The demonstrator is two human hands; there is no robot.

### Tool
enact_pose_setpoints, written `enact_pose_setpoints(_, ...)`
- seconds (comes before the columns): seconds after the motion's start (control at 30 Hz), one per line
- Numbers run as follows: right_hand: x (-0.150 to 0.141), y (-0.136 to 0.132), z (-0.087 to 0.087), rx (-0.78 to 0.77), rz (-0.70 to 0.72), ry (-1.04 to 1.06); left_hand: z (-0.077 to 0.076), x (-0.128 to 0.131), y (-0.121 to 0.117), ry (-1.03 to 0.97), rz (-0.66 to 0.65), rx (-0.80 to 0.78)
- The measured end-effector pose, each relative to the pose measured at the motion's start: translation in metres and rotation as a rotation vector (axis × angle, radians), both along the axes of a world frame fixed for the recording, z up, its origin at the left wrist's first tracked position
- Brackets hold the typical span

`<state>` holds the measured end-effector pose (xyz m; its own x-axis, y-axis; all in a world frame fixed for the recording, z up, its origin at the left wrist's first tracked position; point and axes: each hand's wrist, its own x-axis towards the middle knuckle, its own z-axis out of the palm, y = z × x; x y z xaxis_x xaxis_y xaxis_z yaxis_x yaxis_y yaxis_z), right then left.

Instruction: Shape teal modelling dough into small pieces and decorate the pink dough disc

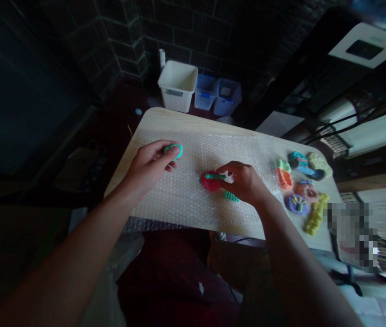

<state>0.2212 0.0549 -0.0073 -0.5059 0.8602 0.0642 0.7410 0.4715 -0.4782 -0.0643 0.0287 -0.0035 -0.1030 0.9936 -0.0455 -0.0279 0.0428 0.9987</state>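
Note:
My left hand [153,159] is closed on a small turquoise crocheted piece [178,151], pinched between thumb and fingers above the bubble wrap. Over the middle of the wrap, my right hand [242,179] has its fingers curled round a green and white piece [215,176] whose kind I cannot make out. Right beneath it is a red crocheted piece [209,183]; whether the two touch is unclear. A green knobbly crocheted piece [231,196] lies just below my right hand, partly covered by it. The bubble wrap [172,195] is spread across the wooden table [165,117].
Several colourful crocheted items lie at the table's right end, among them a yellow strip [317,214], a purple disc [296,205] and an orange piece [284,179]. Beyond the far edge stand a white bin [178,86] and two blue plastic boxes [205,93].

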Motion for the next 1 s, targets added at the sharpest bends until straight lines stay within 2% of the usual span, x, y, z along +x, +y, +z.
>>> enact_pose_setpoints(0.37, 0.004, 0.001, -0.004, 0.0, 0.008, -0.004, 0.0, 0.001, 0.001, 0.004, -0.002, -0.021)
enact_pose_setpoints(0.47, 0.003, 0.0, 0.0, 0.012, 0.018, 0.036, 0.0, 0.001, 0.001, -0.007, 0.014, -0.028)
enact_pose_setpoints(0.57, -0.012, -0.011, 0.006, 0.002, 0.052, 0.115, 0.0, 0.0, 0.002, -0.02, 0.046, -0.023)
enact_pose_setpoints(0.63, -0.03, -0.022, 0.006, -0.047, 0.148, 0.155, -0.001, -0.001, 0.003, -0.028, 0.075, -0.019)
enact_pose_setpoints(0.7, -0.049, -0.034, 0.001, -0.06, 0.227, 0.112, -0.002, -0.001, 0.004, -0.03, 0.095, -0.014)
enact_pose_setpoints(0.77, -0.063, -0.042, -0.006, -0.068, 0.24, 0.084, -0.002, -0.002, 0.004, -0.025, 0.089, -0.008)
enact_pose_setpoints(0.9, -0.068, -0.042, -0.019, -0.059, 0.215, 0.019, -0.002, -0.002, 0.001, -0.003, 0.044, 0.008)
enact_pose_setpoints(1.0, -0.064, -0.038, -0.021, -0.037, 0.199, 0.0, -0.003, -0.004, 0.0, 0.039, 0.028, 0.023)
